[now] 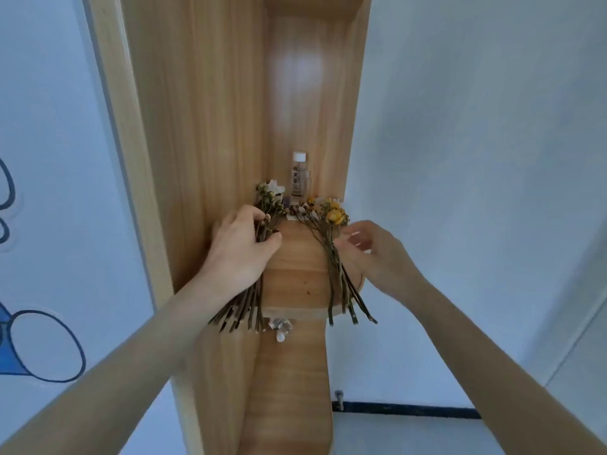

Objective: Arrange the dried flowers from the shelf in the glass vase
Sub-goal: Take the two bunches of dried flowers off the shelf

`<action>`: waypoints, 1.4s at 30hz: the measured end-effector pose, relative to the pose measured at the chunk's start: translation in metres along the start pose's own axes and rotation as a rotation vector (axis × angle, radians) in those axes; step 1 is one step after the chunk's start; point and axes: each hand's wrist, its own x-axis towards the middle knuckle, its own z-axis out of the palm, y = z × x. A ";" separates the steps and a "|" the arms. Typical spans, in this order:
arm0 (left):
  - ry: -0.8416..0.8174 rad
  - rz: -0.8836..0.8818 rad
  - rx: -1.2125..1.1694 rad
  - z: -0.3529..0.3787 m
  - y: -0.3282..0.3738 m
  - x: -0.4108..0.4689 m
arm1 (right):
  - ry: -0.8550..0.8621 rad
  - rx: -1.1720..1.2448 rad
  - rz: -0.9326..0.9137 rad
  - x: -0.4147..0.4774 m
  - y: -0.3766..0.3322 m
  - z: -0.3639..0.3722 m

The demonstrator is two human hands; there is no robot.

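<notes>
**A:** Where were the flowers at that point?

**B:** In the middle of the frame, on the shelf (295, 280); the left bunch (267, 201) lay close to the side wall, with the left hand (239, 244) curled round its stems; the right bunch (331, 215), the one with yellow heads, lay toward the right edge, its cut ends sticking out past the front lip.

**A:** And the right hand (371, 254)?

**B:** Over those stems, fingers half bent and blurred; I could not tell whether it had hold of them or only touched them.

**A:** What could have gone wrong?

**B:** Dried heads were likely brittle; a tight squeeze or a drag across the wood could have shed petals; a loose pinch on the right might have let stems slide off the front lip; a careless lift could have knocked the bottle (299, 175) standing just behind the heads.

**A:** The vase?

**B:** I could not pick it out with any certainty.
</notes>
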 end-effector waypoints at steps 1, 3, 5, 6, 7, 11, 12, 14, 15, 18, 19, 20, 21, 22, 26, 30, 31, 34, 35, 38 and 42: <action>-0.034 -0.063 0.065 0.008 0.001 0.010 | -0.007 -0.057 0.055 0.014 0.003 0.003; -0.083 -0.148 0.190 0.027 0.001 0.024 | -0.059 -0.200 0.156 0.035 0.010 0.012; -0.149 -0.238 0.281 0.045 -0.001 0.033 | -0.133 -0.279 0.255 0.049 0.019 0.022; -0.172 -0.291 0.314 0.052 -0.004 0.036 | -0.148 -0.302 0.298 0.053 0.024 0.028; -0.192 -0.335 0.345 0.058 -0.008 0.040 | -0.144 -0.326 0.323 0.057 0.029 0.033; -0.219 -0.400 0.476 0.071 -0.022 0.046 | -0.089 -0.384 0.346 0.069 0.041 0.043; -0.220 -0.389 0.515 0.074 -0.023 0.047 | -0.093 -0.377 0.347 0.071 0.042 0.044; -0.218 -0.377 0.570 0.077 -0.024 0.049 | -0.119 -0.361 0.352 0.074 0.042 0.045; -0.220 -0.382 0.588 0.079 -0.024 0.050 | -0.133 -0.365 0.352 0.076 0.041 0.046; -0.238 -0.404 0.642 0.081 -0.023 0.055 | -0.153 -0.411 0.320 0.078 0.037 0.050; -0.246 -0.406 0.652 0.082 -0.024 0.056 | -0.149 -0.433 0.306 0.079 0.036 0.051; -0.255 -0.409 0.657 0.082 -0.025 0.058 | -0.144 -0.457 0.295 0.080 0.036 0.053; -0.261 -0.419 0.658 0.083 -0.026 0.060 | -0.142 -0.484 0.297 0.081 0.035 0.054; -0.264 -0.434 0.658 0.083 -0.027 0.062 | -0.142 -0.509 0.304 0.082 0.035 0.054; -0.262 -0.507 0.624 0.083 -0.028 0.065 | -0.150 -0.550 0.328 0.086 0.033 0.059; -0.241 -0.534 0.574 0.085 -0.025 0.064 | -0.136 -0.521 0.338 0.087 0.037 0.058; -0.222 -0.540 0.548 0.084 -0.023 0.063 | -0.135 -0.494 0.344 0.087 0.037 0.056; -0.186 -0.513 0.471 0.078 -0.015 0.062 | -0.114 -0.377 0.376 0.089 0.036 0.049; -0.177 -0.499 0.454 0.075 -0.011 0.061 | -0.096 -0.338 0.388 0.089 0.035 0.046; -0.140 -0.499 0.302 0.067 0.001 0.060 | -0.041 -0.238 0.396 0.086 0.029 0.033; -0.093 -0.361 0.097 0.049 0.015 0.033 | -0.038 -0.123 0.299 0.062 0.016 0.003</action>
